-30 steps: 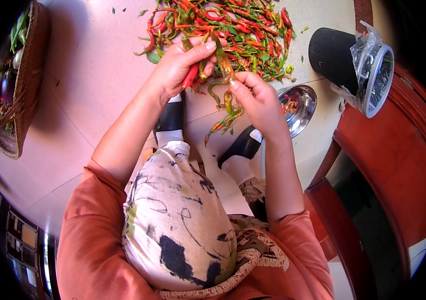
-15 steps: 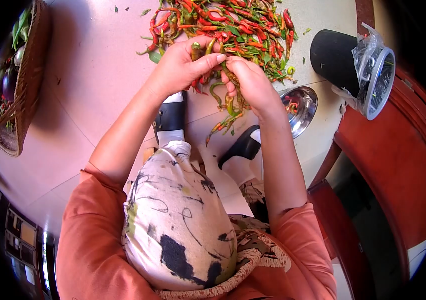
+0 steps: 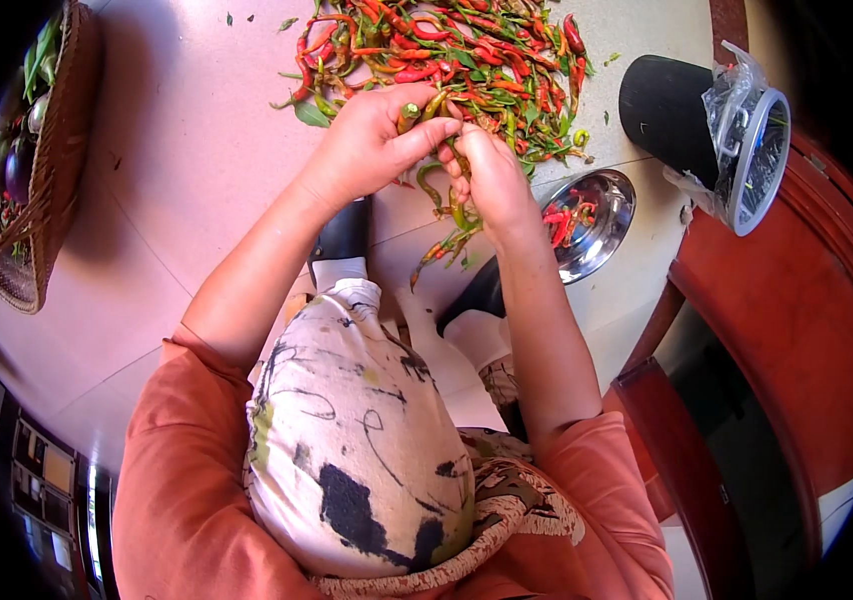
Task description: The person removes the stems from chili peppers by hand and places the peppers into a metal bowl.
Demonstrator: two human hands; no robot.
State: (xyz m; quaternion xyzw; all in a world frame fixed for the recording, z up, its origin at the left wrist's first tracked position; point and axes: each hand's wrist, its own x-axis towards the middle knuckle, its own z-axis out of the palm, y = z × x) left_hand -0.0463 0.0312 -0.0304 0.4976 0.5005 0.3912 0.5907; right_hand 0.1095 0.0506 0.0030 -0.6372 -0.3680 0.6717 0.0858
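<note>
My left hand (image 3: 372, 140) is closed around the thick green stem of a chili pepper branch (image 3: 457, 232), whose cut end sticks up beside the thumb. Against it, my right hand (image 3: 495, 175) has its fingers closed on the same branch, thumb near the left thumb tip. Green and reddish peppers dangle from the branch below both hands. Just beyond them a pile of red and green chili peppers (image 3: 437, 42) with leaves and stems lies on the floor. A shiny metal bowl (image 3: 602, 258) with some red peppers sits beside my right forearm.
To the right a black bin (image 3: 662, 108) lined with a clear bag leans near a red wooden chair (image 3: 797, 320). A woven basket (image 3: 65, 150) with eggplants (image 3: 19, 168) stands at the left. My shoes and knees are below my hands.
My right hand has shifted slightly left, closer to my left hand, and its forearm has swung inward. More of the bowl and its red peppers shows now. Both hands keep hold of the branch.
</note>
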